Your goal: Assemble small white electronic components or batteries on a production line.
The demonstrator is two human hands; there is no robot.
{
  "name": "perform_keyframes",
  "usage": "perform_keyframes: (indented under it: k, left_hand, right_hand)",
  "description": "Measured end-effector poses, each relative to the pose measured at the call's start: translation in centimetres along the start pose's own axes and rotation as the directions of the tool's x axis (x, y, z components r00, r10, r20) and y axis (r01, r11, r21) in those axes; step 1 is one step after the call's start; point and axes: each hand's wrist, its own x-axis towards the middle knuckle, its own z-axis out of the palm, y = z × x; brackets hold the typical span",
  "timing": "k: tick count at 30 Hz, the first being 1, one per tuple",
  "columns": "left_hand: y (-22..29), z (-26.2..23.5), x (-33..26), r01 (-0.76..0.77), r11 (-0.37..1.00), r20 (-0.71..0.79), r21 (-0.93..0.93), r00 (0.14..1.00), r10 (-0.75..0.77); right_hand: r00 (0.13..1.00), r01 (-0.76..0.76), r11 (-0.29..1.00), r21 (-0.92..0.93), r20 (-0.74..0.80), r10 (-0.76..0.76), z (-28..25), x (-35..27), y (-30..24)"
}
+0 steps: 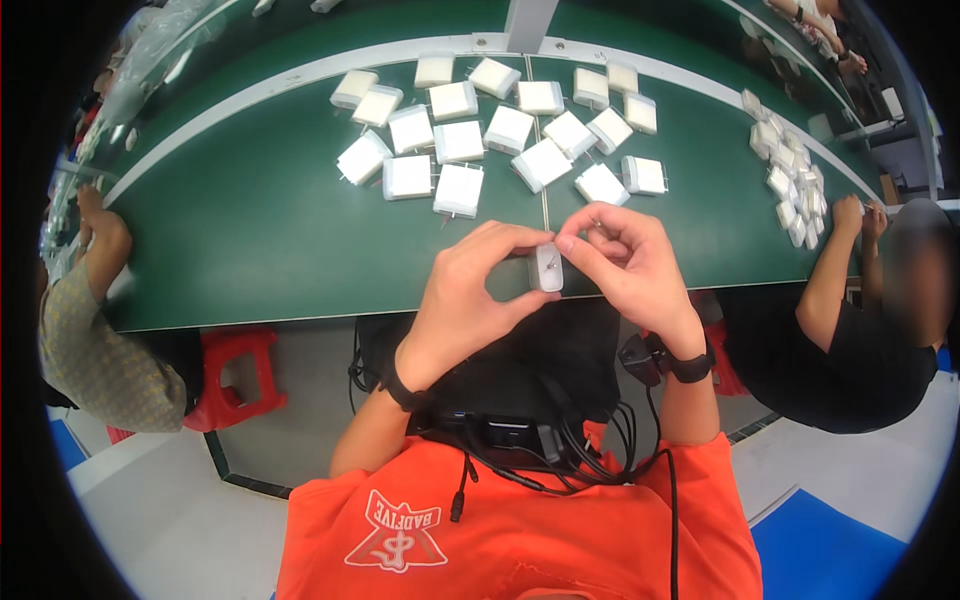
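Observation:
My left hand holds a small white plug adapter between thumb and fingers at the table's near edge. The adapter's narrow end faces up, and a small metal piece shows on it. At the adapter's upper right corner, the thumb and forefinger of my right hand are pinched together. A small metallic glint shows among its curled fingers, too small to name. Beyond both hands lies a loose group of white plug adapters, several with metal prongs showing.
The green table has a pale rail behind the adapters. Another adapter group lies at right, near a person in black. Another person sits at left beside a red stool. Black cables hang at my lap.

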Motion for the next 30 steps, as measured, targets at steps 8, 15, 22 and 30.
perform_keyframes:
  k: [8, 15, 22, 30]
  left_hand:
    - [-0.2, 0.1, -0.6, -0.013, 1.0, 0.005, 0.017, 1.0, 0.013]
    - [-0.3, 0.3, -0.6, -0.014, 1.0, 0.0, 0.023, 1.0, 0.014]
    - [-0.3, 0.4, -0.4, -0.022, 0.999, -0.01, 0.033, 1.0, 0.022]
    - [-0.2, 0.2, -0.4, -0.035, 0.999, -0.012, 0.019, 0.999, 0.036]
  right_hand:
    - [0.998, 0.032, 0.999, 0.005, -0.05, -0.032, 0.1, -1.1, 0.2]
    - [1.0, -0.001, 1.0, -0.029, -0.015, 0.001, 0.8, -0.9, 0.0]
    - [0.997, 0.007, 0.973, 0.232, 0.067, -0.023, 0.3, 0.2, 1.4]
    - [0.996, 0.039, 0.997, 0.063, 0.076, -0.044, 0.0, -0.5, 0.6]
